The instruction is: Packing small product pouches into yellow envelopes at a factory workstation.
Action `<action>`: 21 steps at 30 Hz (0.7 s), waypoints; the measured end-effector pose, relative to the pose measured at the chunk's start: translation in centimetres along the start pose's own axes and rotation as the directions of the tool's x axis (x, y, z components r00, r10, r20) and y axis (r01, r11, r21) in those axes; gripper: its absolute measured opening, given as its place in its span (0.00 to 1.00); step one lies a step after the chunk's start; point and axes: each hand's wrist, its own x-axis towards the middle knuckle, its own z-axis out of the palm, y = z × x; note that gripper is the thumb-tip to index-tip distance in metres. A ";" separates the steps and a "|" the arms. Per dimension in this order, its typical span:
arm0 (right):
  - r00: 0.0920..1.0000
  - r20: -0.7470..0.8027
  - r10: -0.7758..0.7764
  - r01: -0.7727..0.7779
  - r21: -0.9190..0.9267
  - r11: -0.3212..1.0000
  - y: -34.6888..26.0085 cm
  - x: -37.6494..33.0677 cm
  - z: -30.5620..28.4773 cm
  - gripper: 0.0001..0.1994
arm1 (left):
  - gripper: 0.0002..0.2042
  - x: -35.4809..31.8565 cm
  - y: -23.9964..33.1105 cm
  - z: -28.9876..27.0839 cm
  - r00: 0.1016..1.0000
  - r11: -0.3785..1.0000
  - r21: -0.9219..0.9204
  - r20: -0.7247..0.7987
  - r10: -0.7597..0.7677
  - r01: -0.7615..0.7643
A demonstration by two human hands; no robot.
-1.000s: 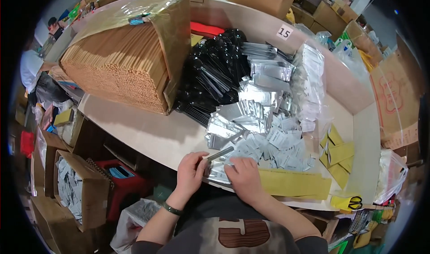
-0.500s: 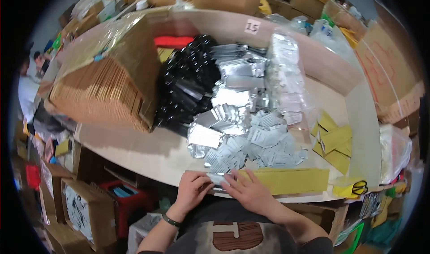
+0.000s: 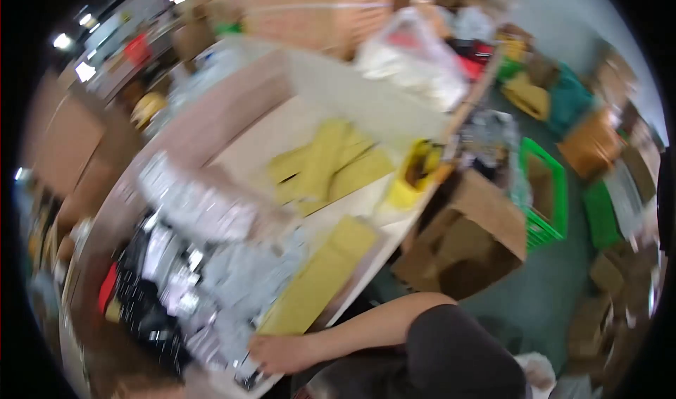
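Observation:
My right hand [image 3: 283, 354] is low in the view, at the table's front edge and the lower end of a long yellow paper strip or envelope [image 3: 324, 276]. Motion smears its fingers, so their grip is unclear. My left hand is out of view. Beside the strip lies a heap of pale printed slips [image 3: 246, 272]. Farther left are shiny silver packets [image 3: 179, 286] and glossy black ones [image 3: 151, 321]. A clear bag of white packets [image 3: 197, 202] lies behind the slips. Several yellow envelopes [image 3: 327, 163] overlap on the table beyond.
Raised board walls [image 3: 232, 96] border the table. At its right corner sits a yellow item with black loops [image 3: 415, 177]. An open cardboard box [image 3: 461, 233] and a green crate [image 3: 546, 195] stand to the right. A white plastic bag [image 3: 415, 61] is behind the far wall.
The view has swung to the right and blurred. My left hand and the silver packet between my hands have gone from sight. My right hand remains by the yellow strip's end.

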 end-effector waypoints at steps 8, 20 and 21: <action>0.973 0.187 0.131 -0.108 -0.129 0.986 -1.1 -1.4 -4.1 0.18 | 0.13 -0.5 -1.5 5.3 0.893 0.935 -0.182 0.396 -0.214 0.305; 0.940 0.307 0.148 -0.160 0.012 0.987 -0.4 -0.3 -7.3 0.22 | 0.08 -18.8 13.6 -0.7 0.337 -0.027 -0.686 0.390 -0.857 0.727; 0.940 0.314 0.134 -0.149 0.023 0.989 -0.7 0.0 -7.5 0.22 | 0.04 -23.0 13.9 0.1 0.423 0.071 -0.552 0.543 -0.726 0.831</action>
